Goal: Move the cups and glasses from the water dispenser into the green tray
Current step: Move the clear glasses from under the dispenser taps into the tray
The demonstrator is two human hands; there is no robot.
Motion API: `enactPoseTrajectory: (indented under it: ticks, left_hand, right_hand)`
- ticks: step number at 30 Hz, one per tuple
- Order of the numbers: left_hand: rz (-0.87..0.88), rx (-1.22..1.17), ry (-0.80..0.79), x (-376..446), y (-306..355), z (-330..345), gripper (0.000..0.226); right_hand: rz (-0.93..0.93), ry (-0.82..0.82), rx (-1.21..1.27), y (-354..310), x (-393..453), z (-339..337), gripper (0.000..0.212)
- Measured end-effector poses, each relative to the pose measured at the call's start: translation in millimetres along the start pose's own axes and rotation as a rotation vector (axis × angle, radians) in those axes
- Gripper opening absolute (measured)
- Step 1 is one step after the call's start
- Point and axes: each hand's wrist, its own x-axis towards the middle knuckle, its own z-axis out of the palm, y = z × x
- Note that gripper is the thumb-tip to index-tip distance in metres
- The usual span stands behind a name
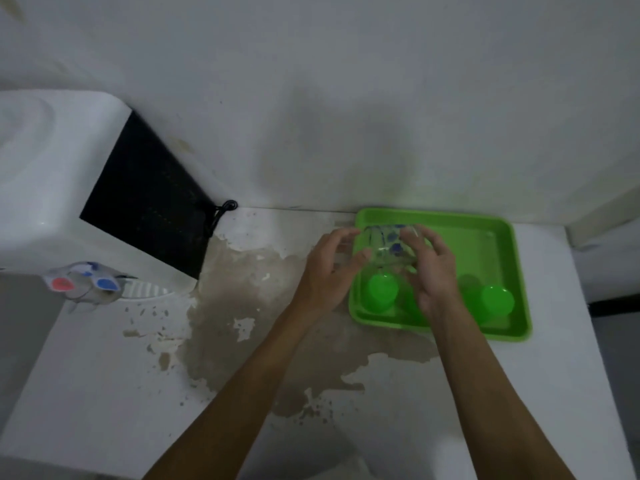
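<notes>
A green tray [491,233] lies on the white counter at the right, against the wall. Over its left part both my hands hold a clear glass with blue markings [388,245]: my left hand [329,271] grips its left side and my right hand [433,268] its right side. Whether the glass touches the tray floor I cannot tell. Two green cups stand upside down in the tray's near row, one [381,292] under my hands and one [497,301] at the right. The white water dispenser [52,174] stands at the left.
The dispenser has a black side panel [145,192], a red tap [61,284] and a blue tap [106,283]. A black cord [221,211] loops behind it. The counter's paint is peeled in a large brown patch [263,306]. The wall rises directly behind the tray.
</notes>
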Motion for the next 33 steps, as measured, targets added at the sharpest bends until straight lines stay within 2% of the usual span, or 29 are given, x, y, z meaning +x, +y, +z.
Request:
enactPoseTrajectory:
  ticks: [3,5,9,12,16,29,33]
  left_hand:
    - [-0.046,0.004,-0.003,15.5,-14.2,8.8,0.032]
    - [-0.085,0.011,0.0,27.0,-24.1,14.7,0.026]
    - [-0.137,0.027,-0.003,41.7,-40.6,22.7,0.018]
    - [-0.168,0.023,-0.014,49.0,-52.9,26.9,0.017]
    - [-0.181,0.048,-0.037,55.8,-70.3,31.4,0.019]
    - [-0.199,0.064,-0.04,56.4,-76.8,26.3,0.019]
    - [-0.207,0.044,-0.029,37.6,-71.7,9.7,0.015]
  right_hand:
    - [-0.123,0.112,-0.173,0.5,23.5,0.5,0.048]
    - [-0.245,0.188,-0.393,5.2,39.4,-0.7,0.051]
    - [-0.485,0.165,-0.802,16.0,64.3,-7.9,0.056]
    - [-0.53,0.138,-0.989,24.3,83.1,-14.4,0.056]
    - [-0.489,0.096,-1.164,29.1,99.9,-17.3,0.058]
    - [-0.48,0.076,-1.374,33.4,95.4,-10.7,0.06]
    - [-0.637,0.128,-1.284,28.1,73.3,0.4,0.045]
